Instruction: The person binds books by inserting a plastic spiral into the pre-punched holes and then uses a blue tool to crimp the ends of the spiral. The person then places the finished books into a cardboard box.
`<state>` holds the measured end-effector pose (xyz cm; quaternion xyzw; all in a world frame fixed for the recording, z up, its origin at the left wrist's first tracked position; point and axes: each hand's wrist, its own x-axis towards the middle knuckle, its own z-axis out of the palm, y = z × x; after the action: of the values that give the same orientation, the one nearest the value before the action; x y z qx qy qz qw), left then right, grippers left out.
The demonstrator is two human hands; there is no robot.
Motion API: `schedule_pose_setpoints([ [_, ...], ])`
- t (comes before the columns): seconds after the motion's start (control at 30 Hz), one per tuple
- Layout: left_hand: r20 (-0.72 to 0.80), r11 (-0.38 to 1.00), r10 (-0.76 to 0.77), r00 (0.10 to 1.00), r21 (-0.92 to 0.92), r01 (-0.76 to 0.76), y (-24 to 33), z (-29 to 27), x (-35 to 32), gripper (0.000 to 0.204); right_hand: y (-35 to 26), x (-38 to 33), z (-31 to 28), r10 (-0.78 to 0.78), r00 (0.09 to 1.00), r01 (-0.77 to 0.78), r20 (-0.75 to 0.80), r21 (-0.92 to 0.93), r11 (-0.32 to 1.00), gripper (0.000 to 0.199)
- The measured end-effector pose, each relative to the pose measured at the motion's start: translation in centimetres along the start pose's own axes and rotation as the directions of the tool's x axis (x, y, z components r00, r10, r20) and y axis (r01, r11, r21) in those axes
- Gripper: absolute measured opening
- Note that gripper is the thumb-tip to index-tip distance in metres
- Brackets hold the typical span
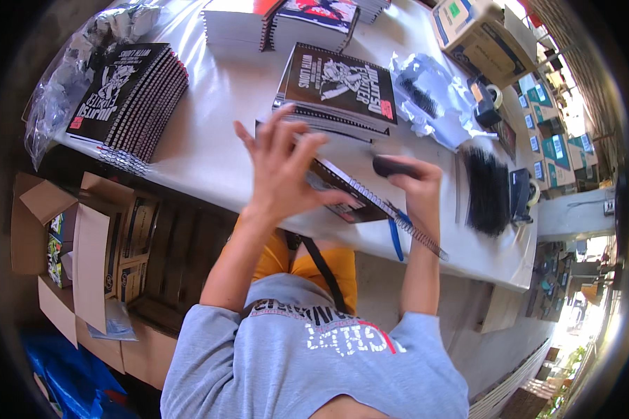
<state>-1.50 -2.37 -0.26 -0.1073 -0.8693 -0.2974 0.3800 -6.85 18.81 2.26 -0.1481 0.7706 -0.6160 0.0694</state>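
L hand (281, 167) flat on spiral book (356, 199), fingers spread wide, book under palm. R hand (416, 183) gripped dark tool (391, 166) by book's wire edge.

White table (210, 140) — book stacks (129, 94).

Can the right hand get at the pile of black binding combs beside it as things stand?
Probably, but not freely: the right hand is closed around a dark tool, so its fingers are taken. The combs lie just beside it on the white table with nothing between them.
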Motion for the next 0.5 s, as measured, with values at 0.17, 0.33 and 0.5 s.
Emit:
schedule_pose_setpoints([
  [0.17,-0.109,0.996,0.023,0.994,-0.081,-0.032,-2.4,-0.3,0.6,0.063,0.4,0.8,1.7,-0.139,0.982,0.157,0.13,-0.144,0.977,0.022],
  [0.33,-0.116,0.981,0.047,0.992,-0.182,-0.067,-0.7,0.8,0.7,0.062,0.3,0.3,1.3,-0.607,0.776,0.384,0.169,0.638,0.668,0.022],
  [0.5,-0.111,0.983,0.047,0.993,-0.169,-0.065,-0.1,1.1,0.2,0.061,0.1,-0.2,1.1,-0.509,0.855,0.399,0.097,0.503,0.766,0.025],
])
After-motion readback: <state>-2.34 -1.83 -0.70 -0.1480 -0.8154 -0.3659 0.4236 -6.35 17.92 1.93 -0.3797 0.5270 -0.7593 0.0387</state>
